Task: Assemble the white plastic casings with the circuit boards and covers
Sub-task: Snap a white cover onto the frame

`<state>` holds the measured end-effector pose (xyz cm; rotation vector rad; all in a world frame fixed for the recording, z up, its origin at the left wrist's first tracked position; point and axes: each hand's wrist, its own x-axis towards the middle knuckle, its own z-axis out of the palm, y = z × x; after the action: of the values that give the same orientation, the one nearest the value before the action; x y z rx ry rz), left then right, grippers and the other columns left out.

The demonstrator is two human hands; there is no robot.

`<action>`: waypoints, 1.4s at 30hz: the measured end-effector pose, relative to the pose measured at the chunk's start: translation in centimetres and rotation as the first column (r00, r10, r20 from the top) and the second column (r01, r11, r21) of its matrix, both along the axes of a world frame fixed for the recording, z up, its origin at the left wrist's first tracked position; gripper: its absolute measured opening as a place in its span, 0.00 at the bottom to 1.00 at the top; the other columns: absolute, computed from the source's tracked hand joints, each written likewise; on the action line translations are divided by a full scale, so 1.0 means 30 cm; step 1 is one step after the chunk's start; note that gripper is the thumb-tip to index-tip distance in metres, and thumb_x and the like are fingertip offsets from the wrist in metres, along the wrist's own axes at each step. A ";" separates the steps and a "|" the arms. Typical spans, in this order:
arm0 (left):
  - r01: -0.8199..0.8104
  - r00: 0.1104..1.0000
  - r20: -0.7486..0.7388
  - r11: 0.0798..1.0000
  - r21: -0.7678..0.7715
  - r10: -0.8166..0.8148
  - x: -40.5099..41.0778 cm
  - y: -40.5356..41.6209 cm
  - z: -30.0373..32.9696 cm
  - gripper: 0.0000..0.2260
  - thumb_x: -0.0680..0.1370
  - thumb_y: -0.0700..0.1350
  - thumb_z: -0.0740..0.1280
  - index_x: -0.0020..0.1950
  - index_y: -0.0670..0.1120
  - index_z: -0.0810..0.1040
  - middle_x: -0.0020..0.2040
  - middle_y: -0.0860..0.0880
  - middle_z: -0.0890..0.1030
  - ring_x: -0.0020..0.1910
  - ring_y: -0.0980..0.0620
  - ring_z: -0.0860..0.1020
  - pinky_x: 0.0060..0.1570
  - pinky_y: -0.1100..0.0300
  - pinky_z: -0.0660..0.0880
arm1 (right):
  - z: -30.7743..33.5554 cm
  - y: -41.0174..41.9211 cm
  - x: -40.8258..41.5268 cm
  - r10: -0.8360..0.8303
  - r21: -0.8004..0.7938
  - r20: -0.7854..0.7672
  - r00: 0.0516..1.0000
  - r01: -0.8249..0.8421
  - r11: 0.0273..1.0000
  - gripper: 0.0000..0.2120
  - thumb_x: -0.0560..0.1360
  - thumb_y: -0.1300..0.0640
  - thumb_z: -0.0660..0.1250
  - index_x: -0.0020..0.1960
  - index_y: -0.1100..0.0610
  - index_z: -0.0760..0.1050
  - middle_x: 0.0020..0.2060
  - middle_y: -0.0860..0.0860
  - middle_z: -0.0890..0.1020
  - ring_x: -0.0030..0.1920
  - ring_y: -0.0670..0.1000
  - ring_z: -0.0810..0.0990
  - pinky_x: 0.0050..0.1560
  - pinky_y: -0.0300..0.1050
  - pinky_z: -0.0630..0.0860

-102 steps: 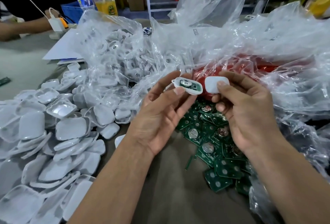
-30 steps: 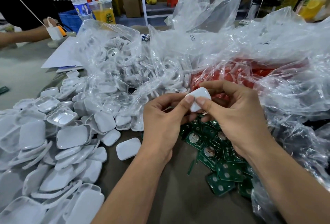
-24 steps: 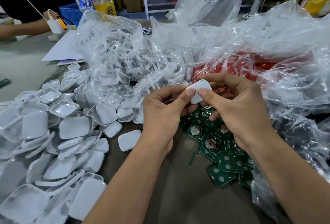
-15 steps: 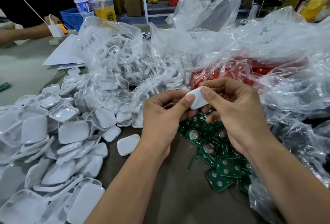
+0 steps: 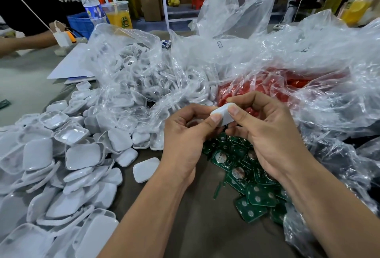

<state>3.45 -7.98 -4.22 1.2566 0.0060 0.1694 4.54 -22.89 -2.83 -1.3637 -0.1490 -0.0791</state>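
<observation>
Clear plastic bags [image 5: 267,56] fill the far right; a heap of white covers [image 5: 51,165] spreads left. Green circuit boards [image 5: 246,177] lie near centre. Above them, left hand [image 5: 185,134] and right hand [image 5: 265,132] pinch one white casing [image 5: 224,113] between thumbs and fingers.

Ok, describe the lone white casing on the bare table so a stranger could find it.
Start at the heap of white covers on the left. Just right of its edge, beside the left wrist, one closed white casing lies alone on the brown table. Unlike its neighbours, it touches nothing else.
</observation>
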 end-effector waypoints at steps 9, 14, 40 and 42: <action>-0.059 0.993 0.114 0.986 0.154 0.042 0.020 -0.001 -0.026 0.02 0.78 0.40 0.74 0.46 0.45 0.84 0.40 0.41 0.84 0.38 0.46 0.83 0.49 0.43 0.84 | -0.009 -0.005 0.012 -0.013 -0.022 0.013 1.000 0.013 1.000 0.04 0.76 0.61 0.74 0.50 0.57 0.85 0.42 0.59 0.84 0.34 0.52 0.80 0.31 0.40 0.78; -0.077 0.996 0.047 0.988 0.132 0.071 0.034 0.008 -0.031 0.03 0.79 0.41 0.73 0.46 0.45 0.84 0.37 0.43 0.82 0.36 0.51 0.82 0.43 0.56 0.83 | -0.008 -0.017 0.013 0.002 -0.237 0.021 1.000 0.003 0.971 0.12 0.78 0.61 0.74 0.57 0.46 0.86 0.37 0.52 0.82 0.30 0.48 0.80 0.26 0.38 0.76; 0.122 0.984 -0.133 0.991 0.051 -0.114 0.020 -0.001 -0.006 0.05 0.79 0.35 0.71 0.54 0.36 0.79 0.35 0.43 0.85 0.31 0.50 0.83 0.32 0.63 0.80 | 0.003 -0.026 0.004 0.034 -0.291 -0.087 0.996 -0.058 0.955 0.10 0.81 0.60 0.70 0.58 0.49 0.84 0.28 0.53 0.79 0.20 0.45 0.70 0.18 0.34 0.62; 0.120 0.981 -0.152 0.993 0.010 -0.117 0.019 0.003 -0.003 0.05 0.78 0.34 0.71 0.53 0.36 0.79 0.34 0.43 0.84 0.30 0.51 0.83 0.32 0.64 0.80 | 0.002 -0.025 0.004 0.041 -0.272 -0.097 0.994 -0.066 0.960 0.09 0.81 0.61 0.70 0.57 0.50 0.85 0.28 0.53 0.79 0.20 0.45 0.69 0.17 0.34 0.61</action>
<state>4.02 -7.88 -4.32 1.2828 0.0600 -0.0291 4.67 -23.65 -2.76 -1.6371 -0.1237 0.0515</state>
